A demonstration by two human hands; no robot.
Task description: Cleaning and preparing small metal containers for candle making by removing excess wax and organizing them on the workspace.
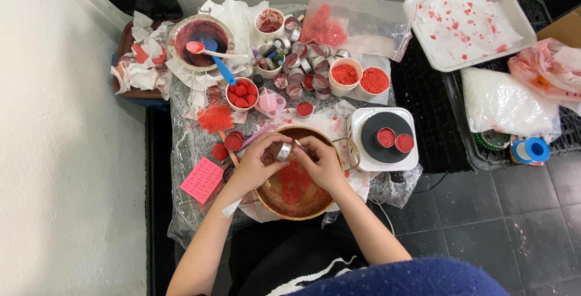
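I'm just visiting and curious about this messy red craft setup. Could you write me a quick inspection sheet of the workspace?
Surface: low table wrapped in clear plastic, speckled with red bits.
Job's things: small metal cup held over a brass bowl holding red material.
Clutter: many small tins, crumpled tissues, pink note, white cups of red granules, stained white tray.
Grippers: left hand grips the cup; right hand works at it with a thin tool, details unclear.
Cables: dark cord near the small white hotplate, which carries two red-filled tins.
Surroundings: dark tiled floor, white wall.
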